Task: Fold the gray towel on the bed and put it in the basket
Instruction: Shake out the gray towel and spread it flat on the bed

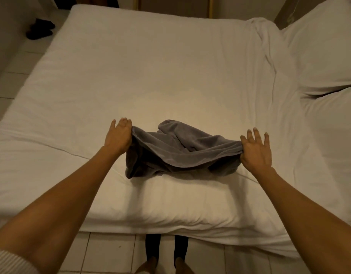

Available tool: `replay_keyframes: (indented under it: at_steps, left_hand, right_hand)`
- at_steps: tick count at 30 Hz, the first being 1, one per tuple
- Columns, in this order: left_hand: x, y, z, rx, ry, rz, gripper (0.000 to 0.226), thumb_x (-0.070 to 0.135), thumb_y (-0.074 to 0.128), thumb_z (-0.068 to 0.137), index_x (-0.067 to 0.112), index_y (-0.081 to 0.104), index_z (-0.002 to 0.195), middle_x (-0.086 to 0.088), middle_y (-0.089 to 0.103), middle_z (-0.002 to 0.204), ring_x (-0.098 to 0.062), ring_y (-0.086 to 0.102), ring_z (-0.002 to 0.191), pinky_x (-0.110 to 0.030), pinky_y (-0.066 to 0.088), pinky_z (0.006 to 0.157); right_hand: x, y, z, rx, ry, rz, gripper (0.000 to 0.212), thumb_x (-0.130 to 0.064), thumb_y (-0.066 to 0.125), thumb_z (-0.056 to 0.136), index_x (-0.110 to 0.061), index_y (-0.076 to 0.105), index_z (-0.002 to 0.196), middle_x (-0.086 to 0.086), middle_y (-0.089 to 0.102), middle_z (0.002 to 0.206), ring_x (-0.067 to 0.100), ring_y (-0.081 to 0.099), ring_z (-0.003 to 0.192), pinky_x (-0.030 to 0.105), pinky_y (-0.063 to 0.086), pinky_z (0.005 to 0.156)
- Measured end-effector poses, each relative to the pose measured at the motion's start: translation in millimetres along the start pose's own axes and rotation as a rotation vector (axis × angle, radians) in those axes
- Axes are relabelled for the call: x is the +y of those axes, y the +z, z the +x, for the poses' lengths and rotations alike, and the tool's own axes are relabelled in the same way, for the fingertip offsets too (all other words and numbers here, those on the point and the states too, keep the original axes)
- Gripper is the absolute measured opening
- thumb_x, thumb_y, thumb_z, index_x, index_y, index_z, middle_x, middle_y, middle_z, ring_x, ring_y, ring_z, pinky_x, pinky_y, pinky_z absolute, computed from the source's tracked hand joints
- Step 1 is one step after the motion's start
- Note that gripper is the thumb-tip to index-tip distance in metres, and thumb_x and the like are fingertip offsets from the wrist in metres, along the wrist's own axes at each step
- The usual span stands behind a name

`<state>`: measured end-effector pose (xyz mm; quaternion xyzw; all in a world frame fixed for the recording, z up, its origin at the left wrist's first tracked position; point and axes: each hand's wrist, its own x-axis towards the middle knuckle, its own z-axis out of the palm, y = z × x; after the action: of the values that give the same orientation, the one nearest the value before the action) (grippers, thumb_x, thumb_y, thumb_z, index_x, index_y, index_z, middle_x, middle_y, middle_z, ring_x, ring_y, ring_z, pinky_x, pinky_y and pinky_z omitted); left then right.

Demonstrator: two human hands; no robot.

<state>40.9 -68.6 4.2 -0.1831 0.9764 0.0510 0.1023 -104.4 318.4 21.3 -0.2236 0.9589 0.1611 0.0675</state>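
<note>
The gray towel (180,151) hangs stretched and sagging between my two hands, just above the near part of the white bed (151,66). Its lower folds rest bunched on the sheet. My left hand (119,135) pinches the towel's left end, fingers pointing away from me. My right hand (256,149) pinches the right end with the thumb side, its other fingers spread straight. No basket shows in this view.
White pillows (325,56) lie at the bed's right side. A rumpled sheet fold (269,62) runs along them. Tiled floor (103,252) lies below the bed's near edge, where my feet (166,265) stand. Dark shoes (40,29) sit on the floor at far left.
</note>
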Motion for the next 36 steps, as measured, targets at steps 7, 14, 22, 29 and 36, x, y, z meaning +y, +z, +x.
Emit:
replay_keyframes:
  at_steps: [7, 14, 22, 29, 36]
  left_hand:
    - [4.9, 23.1, -14.4, -0.114, -0.016, 0.086, 0.054, 0.029, 0.028, 0.102, 0.002, 0.019, 0.148, -0.014, 0.023, 0.157, -0.025, 0.017, 0.147, -0.042, 0.009, 0.121]
    - [19.2, 68.6, -23.7, -0.225, -0.027, 0.005, 0.054, 0.032, 0.025, 0.102, 0.006, 0.018, 0.149, -0.011, 0.022, 0.157, -0.024, 0.016, 0.147, -0.045, 0.007, 0.121]
    - [30.2, 76.7, -6.7, -0.293, -0.100, -0.046, 0.054, 0.033, 0.028, 0.103, 0.009, 0.016, 0.150, -0.012, 0.017, 0.159, -0.030, 0.017, 0.147, -0.044, 0.015, 0.121]
    - [38.1, 92.7, 24.2, -0.326, -0.109, -0.078, 0.055, 0.032, 0.039, 0.100, 0.009, 0.021, 0.147, -0.013, 0.024, 0.156, -0.031, 0.029, 0.141, -0.044, 0.027, 0.117]
    - [47.0, 78.4, 85.0, -0.273, -0.221, 0.048, 0.043, 0.025, 0.038, 0.099, 0.008, 0.034, 0.138, -0.010, 0.051, 0.136, -0.027, 0.050, 0.124, -0.041, 0.033, 0.110]
  right_hand:
    - [-11.4, 4.3, 1.9, -0.061, -0.031, -0.031, 0.056, -0.033, 0.040, 0.096, -0.013, 0.026, 0.146, 0.013, 0.017, 0.157, 0.030, 0.005, 0.146, 0.051, -0.001, 0.115]
    - [-19.1, 31.0, -2.2, -0.126, -0.040, 0.005, 0.054, -0.031, 0.039, 0.096, -0.012, 0.028, 0.146, 0.014, 0.018, 0.156, 0.030, 0.005, 0.146, 0.051, -0.001, 0.115]
    - [-26.0, 51.8, 5.3, -0.283, -0.046, 0.135, 0.057, -0.036, 0.035, 0.098, -0.019, 0.017, 0.149, 0.010, 0.009, 0.159, 0.028, 0.005, 0.146, 0.043, 0.008, 0.118]
    - [-35.4, 67.6, 33.1, -0.449, 0.011, 0.248, 0.055, -0.035, 0.045, 0.095, -0.021, 0.027, 0.145, 0.010, 0.024, 0.154, 0.029, 0.032, 0.136, 0.039, 0.031, 0.109]
    - [-39.3, 72.2, 77.9, -0.505, 0.015, 0.148, 0.059, -0.041, 0.042, 0.095, -0.024, 0.022, 0.147, 0.011, 0.029, 0.149, 0.029, 0.034, 0.133, 0.041, 0.028, 0.110]
